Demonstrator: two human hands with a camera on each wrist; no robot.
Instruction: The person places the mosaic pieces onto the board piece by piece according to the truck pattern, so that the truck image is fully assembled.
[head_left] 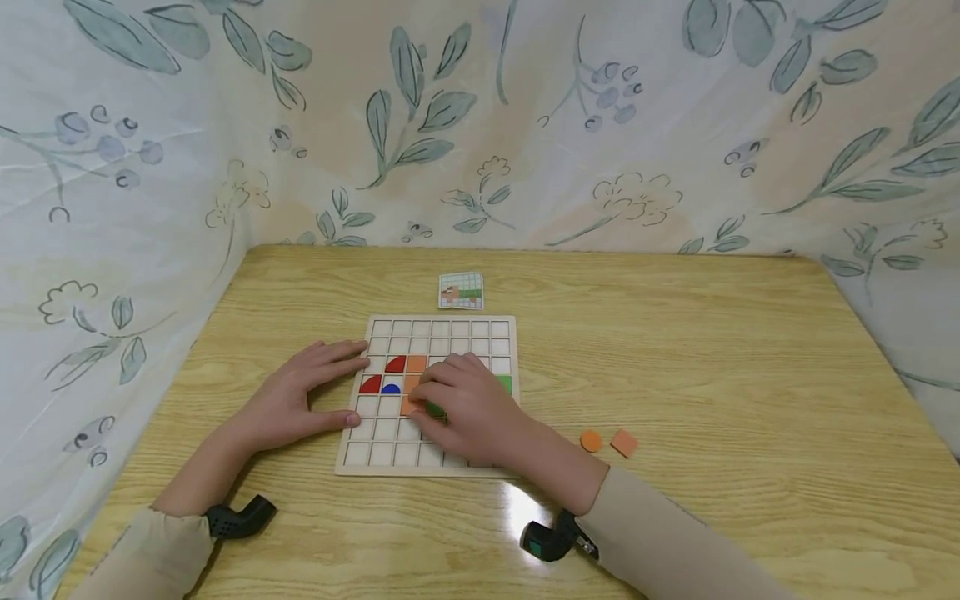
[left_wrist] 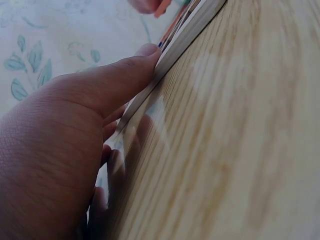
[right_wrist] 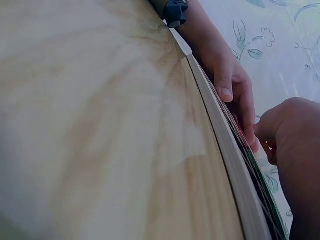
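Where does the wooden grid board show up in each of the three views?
Head: wooden grid board lies centre, under both hands.
Left wrist: its edge runs diagonally to the top, thumb against it.
Right wrist: its edge slants down the right.
Shared landmark: left hand.

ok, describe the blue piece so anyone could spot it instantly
On the table lies a wooden grid board, between both hands. In its left part, third row from the bottom, sits a blue half-disc, just right of a red piece. It's the only blue one.
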